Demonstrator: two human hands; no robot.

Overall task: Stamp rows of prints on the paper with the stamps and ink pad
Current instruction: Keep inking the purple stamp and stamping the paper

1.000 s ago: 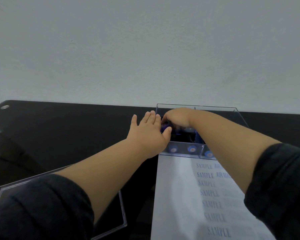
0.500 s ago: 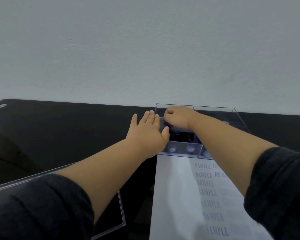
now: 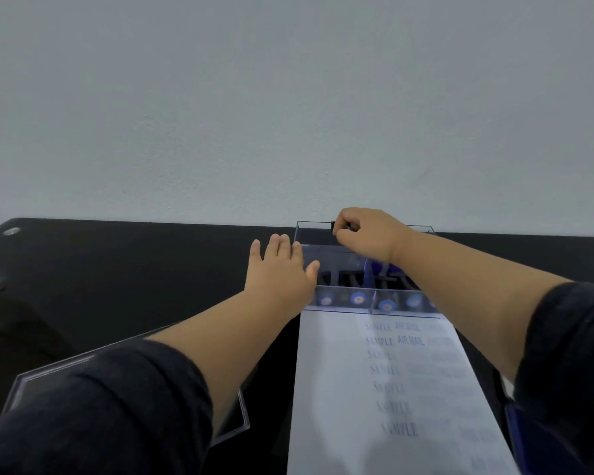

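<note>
A clear acrylic box (image 3: 309, 241) with several stamps (image 3: 357, 298) in it stands at the far end of the white paper (image 3: 333, 389). My left hand (image 3: 282, 269) lies flat against the box's left wall, fingers straight. My right hand (image 3: 367, 234) is raised above the box's far rim, its fingers curled round a small dark stamp (image 3: 334, 225) of which only an end shows. Columns of blue prints reading SAMPLE and AIR MAIL (image 3: 393, 341) run down the paper.
The table (image 3: 117, 269) is black and ends at a pale wall. A clear acrylic lid or tray (image 3: 244, 416) lies at the lower left under my left arm. A blue object (image 3: 515, 426) shows at the paper's right edge beneath my right arm.
My right hand has risen out of the box, up and toward the far rim, holding a dark stamp. The left hand has stayed against the box's left wall.
</note>
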